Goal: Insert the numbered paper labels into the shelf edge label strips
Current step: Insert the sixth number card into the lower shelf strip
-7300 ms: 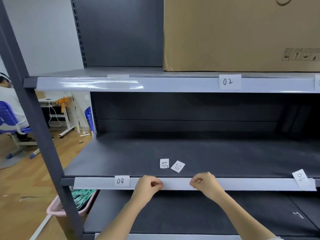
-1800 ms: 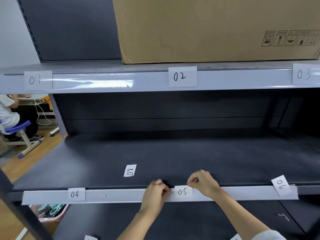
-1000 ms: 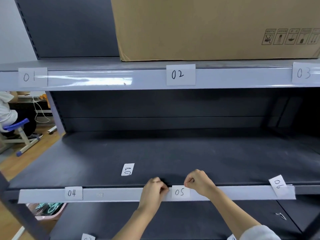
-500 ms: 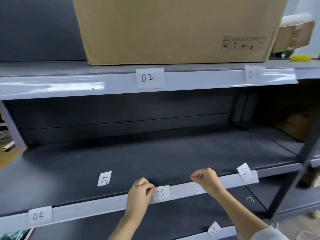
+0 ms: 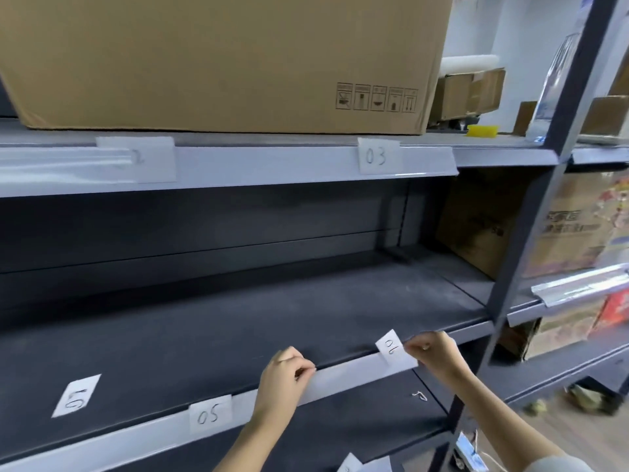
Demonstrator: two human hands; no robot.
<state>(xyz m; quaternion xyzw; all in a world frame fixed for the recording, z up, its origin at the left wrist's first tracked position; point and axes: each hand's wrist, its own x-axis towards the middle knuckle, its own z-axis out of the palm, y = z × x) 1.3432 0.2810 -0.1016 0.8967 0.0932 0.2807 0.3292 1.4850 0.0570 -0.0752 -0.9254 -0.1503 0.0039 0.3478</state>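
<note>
Head camera is looking down and to the right along a dark metal shelving unit. The left hand (image 5: 282, 376) is curling its fingers together, pinching the top edge of the middle shelf's label strip (image 5: 343, 371). The right hand (image 5: 430, 349) is closing thumb and fingertips on the right edge of the label marked 06 (image 5: 391, 347), which is sitting tilted at the strip's right end, its top corner sticking up above the strip. Further left on the same strip, the 05 label (image 5: 209, 415) is sitting straight in place. A loose label (image 5: 76, 395) is lying flat on the dark shelf surface (image 5: 238, 321), well to the left of both hands. On the upper shelf's strip (image 5: 272, 165), the 03 label (image 5: 377, 155) is showing clearly, while another label (image 5: 136, 158) to its left is partly washed out by glare. A large cardboard box (image 5: 221, 59) is resting on the top shelf.
</note>
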